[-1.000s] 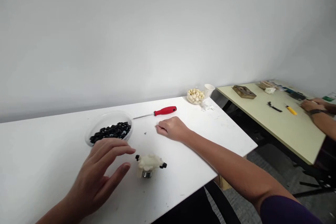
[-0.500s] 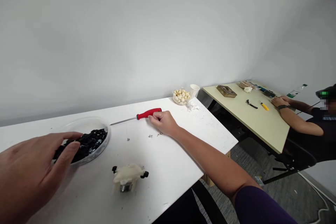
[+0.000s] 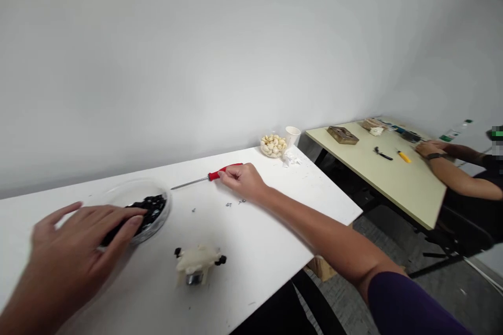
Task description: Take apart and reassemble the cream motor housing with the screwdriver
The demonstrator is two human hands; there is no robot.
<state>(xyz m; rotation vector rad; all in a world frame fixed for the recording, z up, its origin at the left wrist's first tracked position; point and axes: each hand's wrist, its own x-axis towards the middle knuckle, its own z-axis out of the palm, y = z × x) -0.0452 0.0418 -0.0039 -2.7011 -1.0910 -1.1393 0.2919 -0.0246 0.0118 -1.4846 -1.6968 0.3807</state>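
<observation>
My left hand [image 3: 92,230] reaches into a clear plastic bowl [image 3: 168,209] of small black parts [image 3: 151,208]. Its fingers are stretched out, thumb and index tips close together over the parts. The other fingertips are partly hidden. My right hand [image 3: 241,180] is a loose fist on the white table, against the red handle of a screwdriver [image 3: 214,175] that lies flat. What its curled fingers hold, if anything, is hidden. A few small screws [image 3: 229,204] lie just in front of that fist. Nearer me stands a cream plastic assembly [image 3: 198,259] with black knobs and a metal cylinder.
At the table's far corner are a bowl of cream-coloured pieces [image 3: 273,146], a paper cup [image 3: 293,135] and white scraps [image 3: 291,159]. A co-worker's arm [image 3: 451,167] rests on the yellowish neighbouring table [image 3: 408,188], with a brown block [image 3: 342,135], a black-handled tool [image 3: 383,154] and a yellow-handled tool [image 3: 403,156].
My left hand has moved right, deeper over the black parts, its thumb and index drawing closer. My right fist has shifted slightly left along the screwdriver handle. The view has turned a little.
</observation>
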